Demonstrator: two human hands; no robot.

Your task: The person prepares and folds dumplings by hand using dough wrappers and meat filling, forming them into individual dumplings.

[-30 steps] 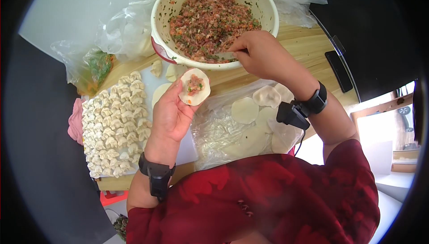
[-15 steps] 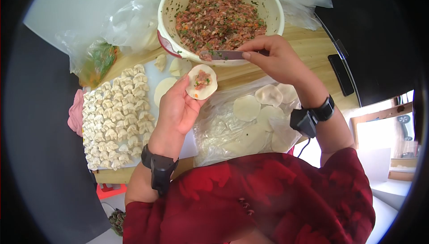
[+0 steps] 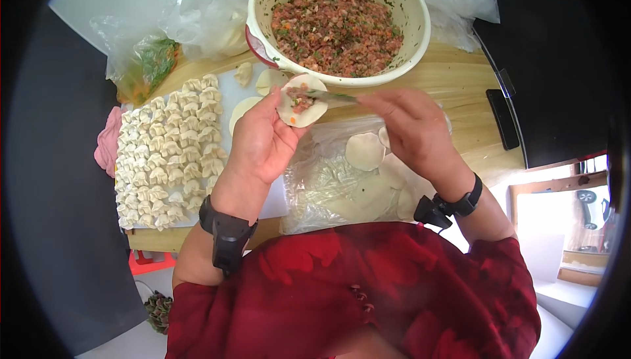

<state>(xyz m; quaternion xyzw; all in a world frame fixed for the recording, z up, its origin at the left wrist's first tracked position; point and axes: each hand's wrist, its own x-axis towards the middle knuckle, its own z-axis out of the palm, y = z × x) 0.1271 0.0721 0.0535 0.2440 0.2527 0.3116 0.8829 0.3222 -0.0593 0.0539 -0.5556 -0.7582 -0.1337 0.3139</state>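
Observation:
In my left hand (image 3: 263, 142) a round dough wrapper (image 3: 309, 118) lies on the fingers, its edge pinched by the thumb. A small lump of meat filling (image 3: 300, 104) sits in its middle. My right hand (image 3: 414, 129) grips a narrow, flat knife (image 3: 335, 97), whose tip touches the filling on the wrapper. Just beyond both hands stands a large cream bowl (image 3: 422, 47) of minced meat filling (image 3: 335, 27) flecked with green and orange. Flat wrappers (image 3: 365, 152) lie on a plastic sheet (image 3: 309, 181) below my right hand, partly hidden by it.
Rows of folded dumplings (image 3: 158, 175) cover a white board (image 3: 273, 204) at left. Behind them lie plastic bags (image 3: 210, 20), one holding greens (image 3: 156, 56). A pink cloth (image 3: 108, 142) hangs at the left edge. A dark phone (image 3: 503, 119) rests at the table's right side.
My right hand has brought the knife from the bowl's near rim down to the wrapper. The left hand still holds the wrapper. The view has shifted slightly.

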